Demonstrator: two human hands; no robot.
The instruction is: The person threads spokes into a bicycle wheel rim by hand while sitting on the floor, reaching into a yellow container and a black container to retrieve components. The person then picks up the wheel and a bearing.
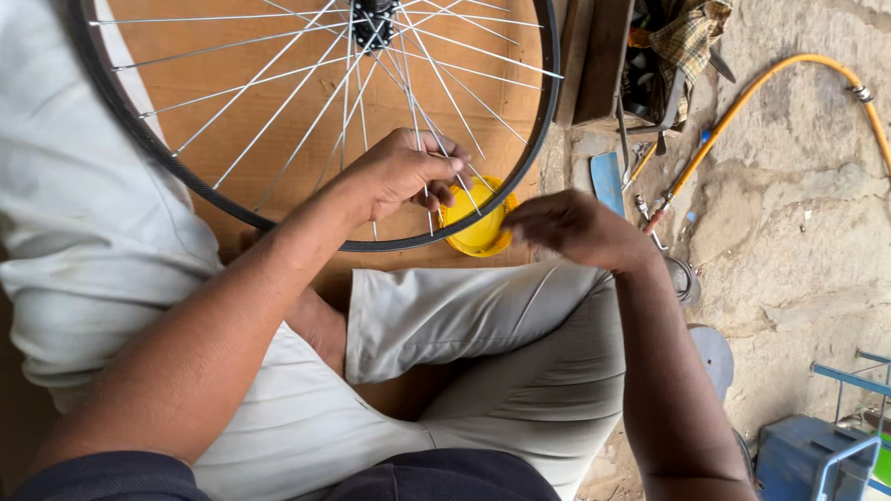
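Up close, two bare hands work at a black-rimmed bicycle wheel with thin silver spokes (306,102).

Leftmost, the wheel stands before a brown wooden board (213,74), its rim passing under the left hand (404,172), whose fingers curl shut around a few spokes near the rim. Just right of it, a small round yellow plastic dish (478,227) sits behind the rim's near edge. The right hand (575,227) touches the dish's right side, fingertips pinched together; what they pinch cannot be told. Farther right, an orange rubber hose (756,88) curves across the stone floor (798,232).
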